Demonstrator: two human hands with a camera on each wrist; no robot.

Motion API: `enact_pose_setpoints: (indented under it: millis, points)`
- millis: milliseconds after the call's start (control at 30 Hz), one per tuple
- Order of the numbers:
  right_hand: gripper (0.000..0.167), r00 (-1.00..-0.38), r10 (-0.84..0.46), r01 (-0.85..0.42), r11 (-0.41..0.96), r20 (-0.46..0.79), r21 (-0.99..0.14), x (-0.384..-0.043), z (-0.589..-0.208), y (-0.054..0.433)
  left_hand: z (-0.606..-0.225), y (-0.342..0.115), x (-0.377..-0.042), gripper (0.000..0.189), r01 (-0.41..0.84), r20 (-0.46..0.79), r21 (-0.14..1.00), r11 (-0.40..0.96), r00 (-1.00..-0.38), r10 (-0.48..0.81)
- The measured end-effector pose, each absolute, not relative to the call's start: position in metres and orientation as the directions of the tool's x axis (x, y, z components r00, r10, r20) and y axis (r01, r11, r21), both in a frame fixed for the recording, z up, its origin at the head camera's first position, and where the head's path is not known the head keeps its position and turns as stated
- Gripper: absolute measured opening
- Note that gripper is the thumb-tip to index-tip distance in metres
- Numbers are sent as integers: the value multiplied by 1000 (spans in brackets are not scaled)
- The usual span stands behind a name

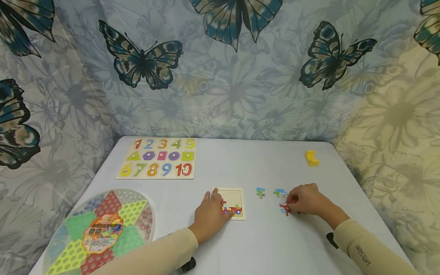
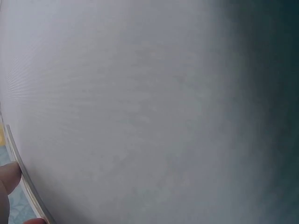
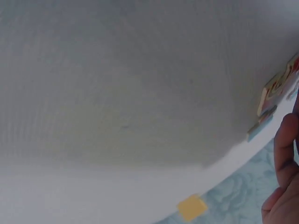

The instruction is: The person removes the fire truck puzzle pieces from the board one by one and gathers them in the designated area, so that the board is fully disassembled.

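My left hand (image 1: 211, 215) rests on the left side of a small square wooden puzzle tray (image 1: 237, 193), with its fingers extended along the tray and the thumb near the lower edge. Inside the tray lies a red and yellow vehicle picture (image 1: 233, 209), partly covered by that hand. To the right, my right hand (image 1: 307, 199) has its fingers curled down and pinches a red and blue puzzle piece (image 1: 284, 209) at the tabletop. Just beyond it lies a blue and green piece (image 1: 279, 193), and left of that another piece (image 1: 261, 192). More pieces are partly hidden beneath the right hand.
A number and shape board (image 1: 156, 158) lies at the back left of the white table (image 1: 261, 244). A round star-patterned game board (image 1: 103, 229) is at the front left, under the left sleeve. A yellow block (image 1: 311, 158) stands at the back right.
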State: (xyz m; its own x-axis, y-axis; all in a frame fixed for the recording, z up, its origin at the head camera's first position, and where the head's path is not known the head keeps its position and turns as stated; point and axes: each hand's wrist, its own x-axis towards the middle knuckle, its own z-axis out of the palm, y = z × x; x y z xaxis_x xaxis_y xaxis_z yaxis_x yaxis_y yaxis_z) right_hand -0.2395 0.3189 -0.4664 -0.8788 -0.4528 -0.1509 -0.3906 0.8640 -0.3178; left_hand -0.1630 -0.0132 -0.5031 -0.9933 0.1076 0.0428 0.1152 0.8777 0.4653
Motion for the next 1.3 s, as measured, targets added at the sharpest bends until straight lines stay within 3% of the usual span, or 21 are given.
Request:
enact_pose_setpoints:
  millis: [167,433,567,700,933,1300]
  points:
    - [15,-889,-429,-375,881,-157,-288,-240,-467,315,-502,-16,-162,52,145,65,462,875,-989,130]
    - [15,-877,-478,-442,845,-54,-301,-240,-459,305,-501,-18,-159,55,171,66,455,874,-985,158]
    - [14,-849,-529,-507,810,6,-296,-239,-457,274,-503,-20,-159,57,181,60,480,858,-983,173]
    - [16,-819,-574,-549,788,-10,-277,-239,-459,227,-503,-22,-159,56,186,56,504,844,-981,183]
    - [12,-747,-664,-648,716,32,-258,-243,-467,159,-504,-23,-157,58,157,71,465,871,-988,140]
    - [9,-725,-689,-668,705,-8,-239,-248,-476,131,-503,-22,-156,65,102,59,432,896,-995,85]
